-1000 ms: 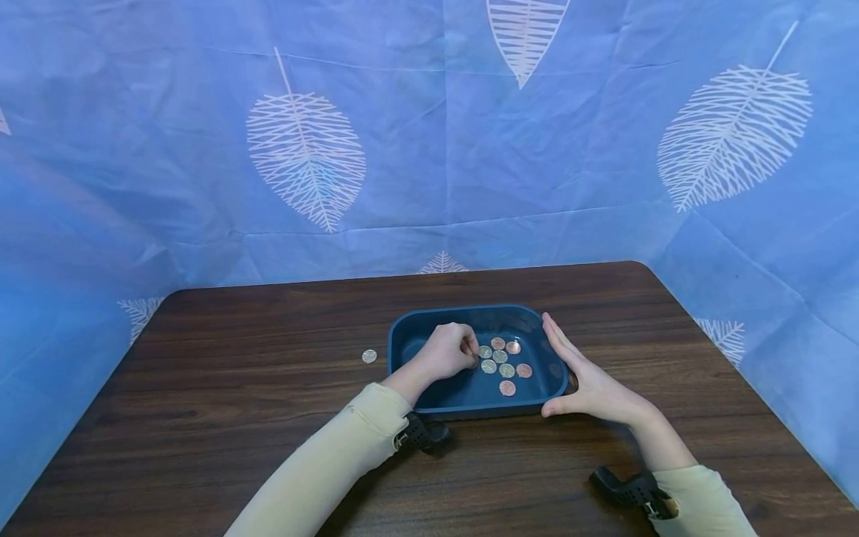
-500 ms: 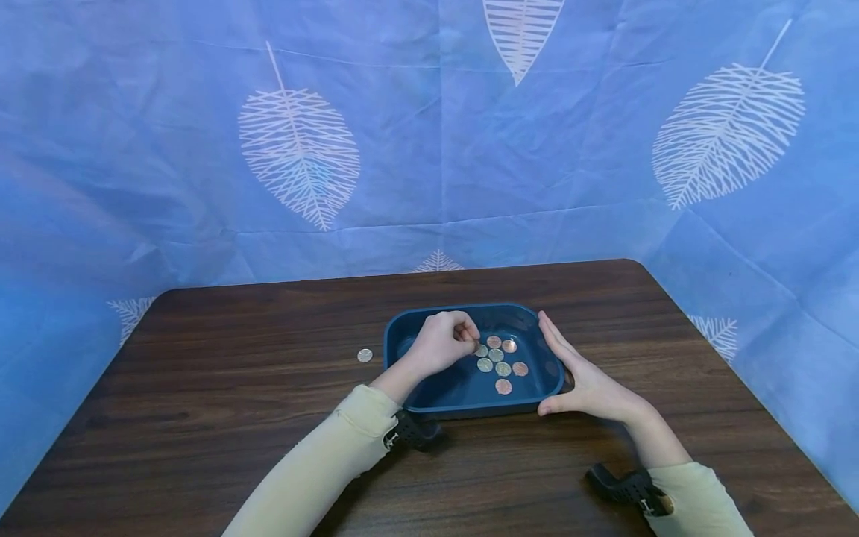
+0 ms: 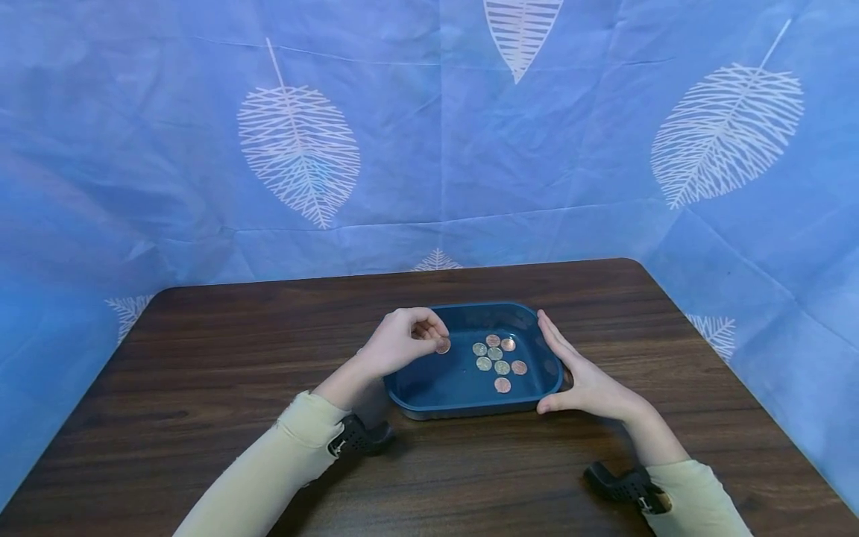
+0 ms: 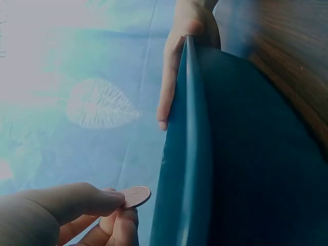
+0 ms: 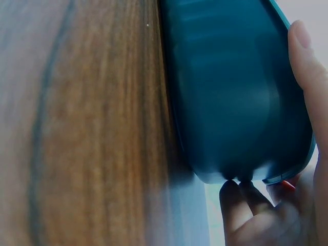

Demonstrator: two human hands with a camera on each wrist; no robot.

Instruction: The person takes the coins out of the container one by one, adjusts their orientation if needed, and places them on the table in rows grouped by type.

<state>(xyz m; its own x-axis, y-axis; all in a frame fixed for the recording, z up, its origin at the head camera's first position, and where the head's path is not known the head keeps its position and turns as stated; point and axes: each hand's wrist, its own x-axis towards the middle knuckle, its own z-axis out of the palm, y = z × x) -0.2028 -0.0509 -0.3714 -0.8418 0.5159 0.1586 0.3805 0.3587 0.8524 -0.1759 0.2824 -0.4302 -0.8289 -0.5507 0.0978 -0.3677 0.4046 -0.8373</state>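
Observation:
In the head view a dark blue rectangular tray (image 3: 429, 388) sits on the table, with several silver and copper-coloured coins (image 3: 494, 354) lying flat in its right half. My left hand (image 3: 392, 344) is over the tray's left end and pinches a copper-coloured coin (image 3: 443, 345) between thumb and fingertips. The left wrist view shows that coin (image 4: 137, 197) beside the tray's rim. My right hand (image 3: 590, 384) holds the tray's right end, thumb at the near corner and fingers along the end. In the right wrist view the thumb (image 5: 305, 56) lies along the tray's wall (image 5: 230, 102).
The dark wood-grain table (image 3: 235, 358) spreads around the tray, its far edge against a blue cloth (image 3: 403, 134) with white leaf prints. A black wrist mount (image 3: 362, 436) sits on the left wrist and another mount (image 3: 624, 485) on the right.
My left hand has risen from among the coins and moved left with the copper-coloured coin. It now mostly hides the silver coin on the table. The right hand stays at the tray's end.

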